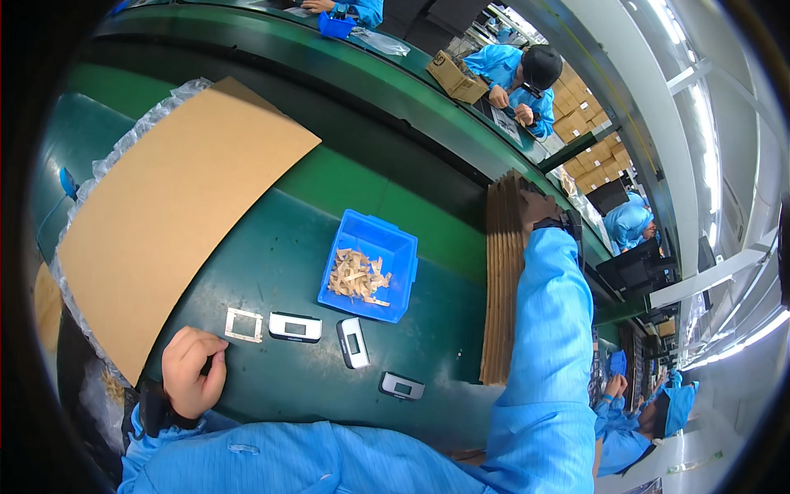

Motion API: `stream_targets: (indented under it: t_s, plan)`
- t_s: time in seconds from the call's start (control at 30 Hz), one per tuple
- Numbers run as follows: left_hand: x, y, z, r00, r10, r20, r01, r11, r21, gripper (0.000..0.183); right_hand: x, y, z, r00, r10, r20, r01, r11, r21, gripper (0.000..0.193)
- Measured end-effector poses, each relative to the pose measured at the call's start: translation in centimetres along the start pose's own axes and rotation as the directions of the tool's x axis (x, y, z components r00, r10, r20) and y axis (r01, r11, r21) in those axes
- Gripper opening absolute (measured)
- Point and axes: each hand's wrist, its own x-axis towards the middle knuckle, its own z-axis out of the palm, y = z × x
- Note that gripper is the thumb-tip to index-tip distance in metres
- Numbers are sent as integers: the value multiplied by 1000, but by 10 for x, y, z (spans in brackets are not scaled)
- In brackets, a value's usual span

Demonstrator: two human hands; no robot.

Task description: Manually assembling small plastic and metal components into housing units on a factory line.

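Left hand curled, hold unclear, beside thin rectangular frame on bench | right hand at cardboard stack, grip hidden | scraps in blue bin; frame apart from three windowed housings, seemingly unfinished

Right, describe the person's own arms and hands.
The right sleeve is bright blue with fine lines; the left sleeve is blue too. A boxy black piece sits at the left wrist, a black band at the right. The left hand wears no glove; the right hand shows little detail.
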Motion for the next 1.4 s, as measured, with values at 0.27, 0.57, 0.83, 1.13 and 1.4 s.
stream_targets:
  t_s: [0.27,0.57,0.83,1.13,1.4]
  plan:
    - [13,1,-5,997,47,55,-46,998,-31,20,27,37,24,926,84,-369,-77,997,33,50]
    - [-6,4,2,970,-235,66,236,972,-14,41,-254,-91,-237,810,-278,-517,575,198,794,55]
    - [45,43,0,945,-10,326,-46,986,162,51,-423,-69,-219,758,-165,-631,643,21,766,36]
    - [57,2,0,820,-245,517,87,947,311,32,-397,-162,-111,891,-376,-254,197,-184,963,17]
    - [68,6,-1,732,-391,559,264,918,296,34,-353,-177,-85,874,-484,-30,-161,-349,923,15]
